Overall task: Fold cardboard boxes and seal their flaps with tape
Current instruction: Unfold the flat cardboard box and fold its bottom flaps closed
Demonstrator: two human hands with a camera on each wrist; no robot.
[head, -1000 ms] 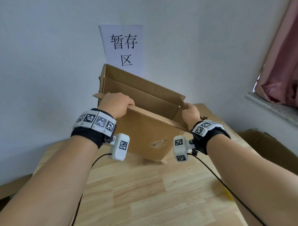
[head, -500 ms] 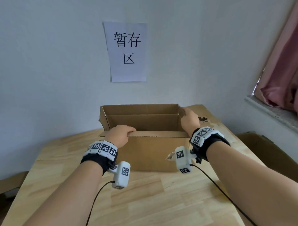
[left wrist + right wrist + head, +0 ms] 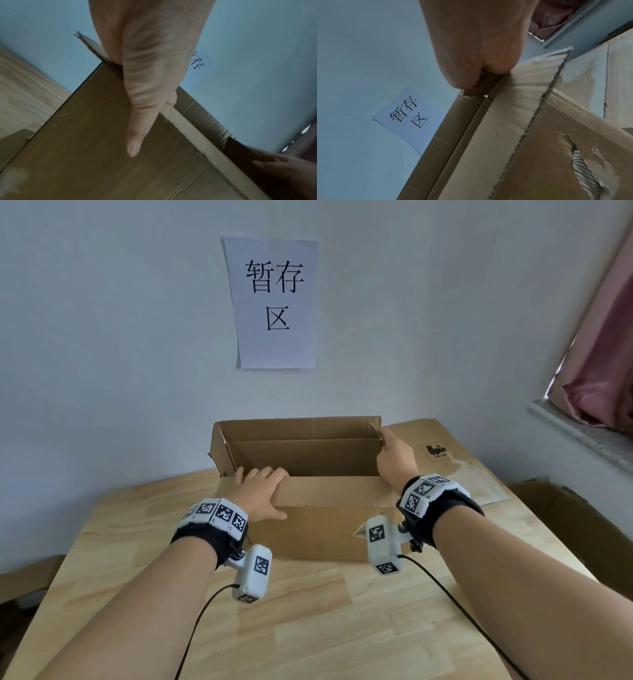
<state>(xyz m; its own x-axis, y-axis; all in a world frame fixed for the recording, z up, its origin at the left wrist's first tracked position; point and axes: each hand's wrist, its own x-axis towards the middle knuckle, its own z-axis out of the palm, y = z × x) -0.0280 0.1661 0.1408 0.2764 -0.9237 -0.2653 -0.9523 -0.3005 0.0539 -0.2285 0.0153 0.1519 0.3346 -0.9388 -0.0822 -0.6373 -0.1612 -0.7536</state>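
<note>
An open brown cardboard box (image 3: 308, 453) stands on the wooden table (image 3: 308, 611) close to the wall. My left hand (image 3: 260, 491) holds the near long flap (image 3: 335, 491) at its left end, fingers over the edge. In the left wrist view the thumb (image 3: 137, 128) lies straight on the flap's outer face (image 3: 85, 148). My right hand (image 3: 394, 460) reaches to the far right corner. In the right wrist view this hand (image 3: 479, 54) pinches the tip of a small flap (image 3: 481, 89). No tape is in view.
A flat cardboard sheet (image 3: 445, 446) with a printed mark lies on the table right of the box. More cardboard leans beside the table at right (image 3: 565, 515) and at left (image 3: 27, 573). A paper sign (image 3: 274, 302) hangs on the wall; a pink curtain (image 3: 609, 354) hangs over a sill (image 3: 582, 433).
The box was tilted up off the table and now stands level on it. My right hand has slid along the side to the far right corner. My left hand has stayed on the near flap.
</note>
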